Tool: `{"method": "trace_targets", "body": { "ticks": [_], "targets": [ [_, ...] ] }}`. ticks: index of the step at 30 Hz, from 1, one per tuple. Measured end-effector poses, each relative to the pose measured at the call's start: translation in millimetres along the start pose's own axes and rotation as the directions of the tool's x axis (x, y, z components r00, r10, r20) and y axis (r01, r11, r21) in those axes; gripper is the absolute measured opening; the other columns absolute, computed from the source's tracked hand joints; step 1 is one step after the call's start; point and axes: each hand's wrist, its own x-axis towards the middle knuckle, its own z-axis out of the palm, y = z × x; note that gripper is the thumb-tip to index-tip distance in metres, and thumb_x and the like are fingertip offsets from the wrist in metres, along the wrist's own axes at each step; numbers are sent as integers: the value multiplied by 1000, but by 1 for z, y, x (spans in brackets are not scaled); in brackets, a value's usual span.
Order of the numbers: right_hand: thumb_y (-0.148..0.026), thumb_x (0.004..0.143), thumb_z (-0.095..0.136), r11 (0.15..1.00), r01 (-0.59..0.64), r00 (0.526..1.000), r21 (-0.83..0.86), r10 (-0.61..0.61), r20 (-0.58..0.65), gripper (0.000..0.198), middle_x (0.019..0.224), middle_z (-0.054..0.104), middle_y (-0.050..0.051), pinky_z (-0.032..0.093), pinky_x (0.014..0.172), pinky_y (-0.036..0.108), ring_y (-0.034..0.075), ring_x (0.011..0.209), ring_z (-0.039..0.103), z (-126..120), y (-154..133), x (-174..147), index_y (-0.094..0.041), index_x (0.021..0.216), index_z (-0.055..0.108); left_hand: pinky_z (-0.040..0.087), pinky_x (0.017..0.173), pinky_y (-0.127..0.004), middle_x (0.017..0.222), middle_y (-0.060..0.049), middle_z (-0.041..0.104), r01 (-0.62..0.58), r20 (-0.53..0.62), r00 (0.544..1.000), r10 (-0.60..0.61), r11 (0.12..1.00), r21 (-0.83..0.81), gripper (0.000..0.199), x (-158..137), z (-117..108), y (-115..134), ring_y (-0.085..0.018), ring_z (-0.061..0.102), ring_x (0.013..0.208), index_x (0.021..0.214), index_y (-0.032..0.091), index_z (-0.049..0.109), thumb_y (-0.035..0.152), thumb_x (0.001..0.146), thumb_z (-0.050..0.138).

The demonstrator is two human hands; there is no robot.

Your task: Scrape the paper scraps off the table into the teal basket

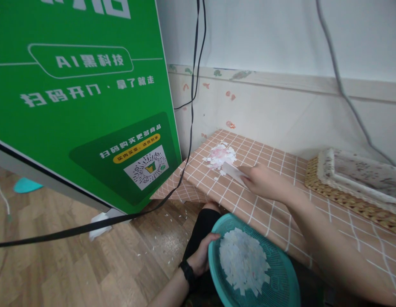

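Teal oval plastic mesh basket: below the edge of the brown-and-white checked desk, heaped with white paper-like scraps; probably light, best held by the rim.
Left hand: fingers clamped on that rim.
Loose pink-and-white pile: on the desk, likely easily scattered.
Right hand: fingers closed on a flat white rectangular card, seemingly stiff, best pinched at one end.

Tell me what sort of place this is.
Indoors, perhaps a corner of a small shop or a home: a big green panel with a printed scan code, a checked tablecloth and wood-look flooring suggest it, though I can't tell which.
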Motion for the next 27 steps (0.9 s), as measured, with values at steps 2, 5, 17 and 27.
{"method": "trace_targets", "body": {
  "ticks": [2,5,17,27],
  "targets": [
    [-21,84,39,1000,-8,1000,1,8,8,23,68,63,8,32,54,25,14,59,54,2,11,3,-14,90,61,41,86,-37,85,-13,71,-2,-1,1000,2,1000,-7,44,2,-3,-2,-27,64,85,100,5,65,41,76,54],
    [-21,84,39,999,37,999,24,-38,27,22,68,62,6,32,54,25,14,60,54,3,13,3,-16,87,61,42,85,-38,87,-14,71,-22,-7,1000,22,1000,-8,44,3,-6,-3,-27,64,81,100,5,65,40,75,55],
    [-20,84,40,996,63,998,57,-63,-2,26,72,64,6,32,55,25,14,61,55,-7,9,2,-17,98,61,43,82,-35,87,-13,71,-36,-12,999,36,999,-34,38,5,-10,-4,-23,64,75,97,6,66,35,78,53],
    [-15,80,41,963,196,978,-188,-206,-40,49,86,65,14,30,50,29,18,59,57,36,-78,-8,-8,128,43,42,84,-35,87,-12,72,-34,-2,999,34,999,-30,40,3,0,0,-24,64,81,100,6,66,36,79,51]
  ]
}}
